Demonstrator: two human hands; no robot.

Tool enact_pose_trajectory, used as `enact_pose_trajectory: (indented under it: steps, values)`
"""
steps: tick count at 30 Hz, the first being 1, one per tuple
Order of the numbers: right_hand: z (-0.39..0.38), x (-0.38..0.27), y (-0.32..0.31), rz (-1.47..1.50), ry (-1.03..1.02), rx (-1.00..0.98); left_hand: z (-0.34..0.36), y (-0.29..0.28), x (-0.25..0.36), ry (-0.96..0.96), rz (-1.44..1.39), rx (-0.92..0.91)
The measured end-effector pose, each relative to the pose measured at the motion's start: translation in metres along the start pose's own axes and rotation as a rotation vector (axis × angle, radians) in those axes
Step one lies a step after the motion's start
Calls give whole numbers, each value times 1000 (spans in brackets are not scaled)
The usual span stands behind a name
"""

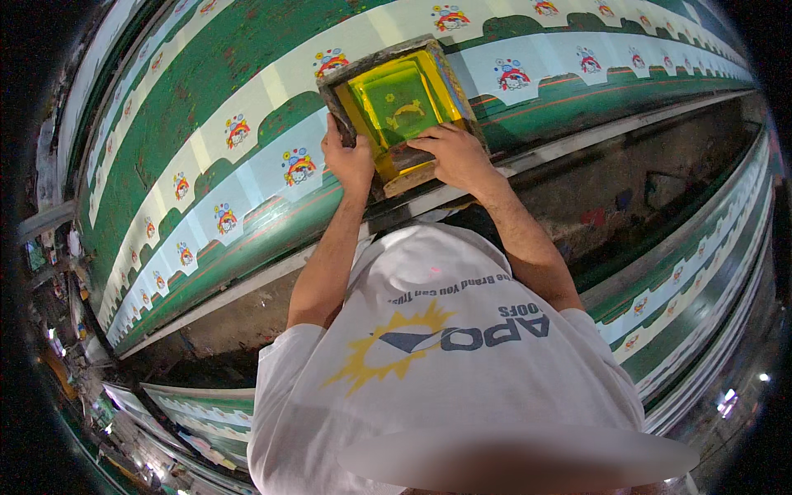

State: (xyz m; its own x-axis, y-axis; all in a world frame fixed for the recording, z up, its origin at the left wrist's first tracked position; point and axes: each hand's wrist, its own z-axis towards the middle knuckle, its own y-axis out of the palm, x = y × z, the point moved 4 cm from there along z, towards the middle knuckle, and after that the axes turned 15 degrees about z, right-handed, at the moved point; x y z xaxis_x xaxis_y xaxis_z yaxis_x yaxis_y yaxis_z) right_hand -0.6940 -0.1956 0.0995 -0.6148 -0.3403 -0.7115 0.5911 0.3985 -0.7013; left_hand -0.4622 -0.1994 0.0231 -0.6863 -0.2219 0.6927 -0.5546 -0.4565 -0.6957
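Observation:
A square printing screen with a dark, stained frame (337,101) and yellow-green mesh (396,91) rests on the green table (157,132), over a strip of pale cut pieces (511,66) with colourful cartoon prints. My left hand (349,161) is closed on the frame's left side, near its lower corner. My right hand (458,157) is closed on a dark bar (400,155) lying inside the lower part of the screen, which looks like a squeegee, partly hidden by the fingers.
More printed strips (247,124) run along the curved-looking table. A metal rail (610,111) edges the near side, with a dark gap below. Further tables with printed strips (676,272) lie behind me on both sides. Metal framework and clutter stand at the far left.

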Motion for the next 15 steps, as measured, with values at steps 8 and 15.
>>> enact_pose_trajectory:
  steps: [8,15]
  values:
    - [-30,72,-91,26,3,32,-21,72,94,56,-52,49]
    - [-55,150,-171,19,9,14,-39,153,175,41,-66,31]
